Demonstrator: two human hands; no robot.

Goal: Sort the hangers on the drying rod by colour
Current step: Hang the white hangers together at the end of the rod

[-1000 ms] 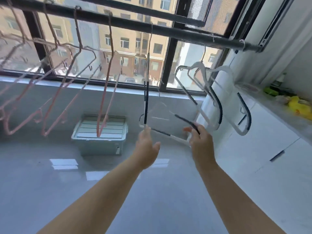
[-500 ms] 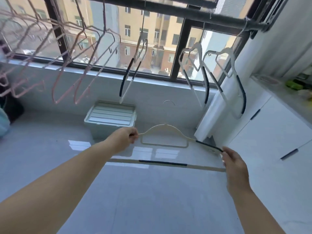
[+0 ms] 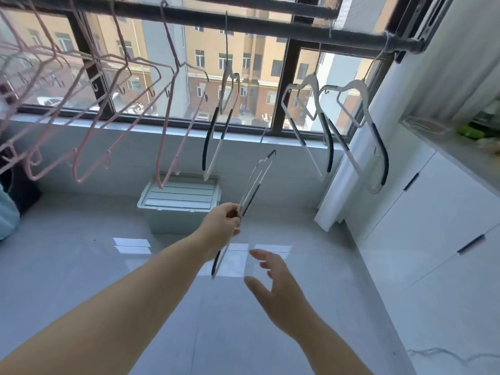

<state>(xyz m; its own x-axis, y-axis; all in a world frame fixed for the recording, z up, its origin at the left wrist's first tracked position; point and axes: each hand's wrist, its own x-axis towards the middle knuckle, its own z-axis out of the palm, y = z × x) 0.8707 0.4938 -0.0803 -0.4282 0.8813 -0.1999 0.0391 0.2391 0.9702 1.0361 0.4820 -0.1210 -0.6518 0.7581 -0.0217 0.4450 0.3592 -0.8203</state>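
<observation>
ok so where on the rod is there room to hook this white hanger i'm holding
The widest bare stretch of rod lies between the lone white hanger and the white pair at the right end. A shorter gap sits between that lone hanger and the nearest pink hanger. Left of there the other pink hangers crowd together.

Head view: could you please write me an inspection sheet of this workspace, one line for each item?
Surface: glossy grey tiled floor; drying rod runs above, before the window.
Job's things: pink hangers hang on the rod's left part, white hangers toward the right; the loose hanger is off the rod.
Clutter: lidded storage box on the floor.
Grips: left hand holds the loose hanger; right hand open, touching nothing.
Cables: what seems a thin pale cord on the floor, lower right.
Surroundings: white cabinets at right.
</observation>
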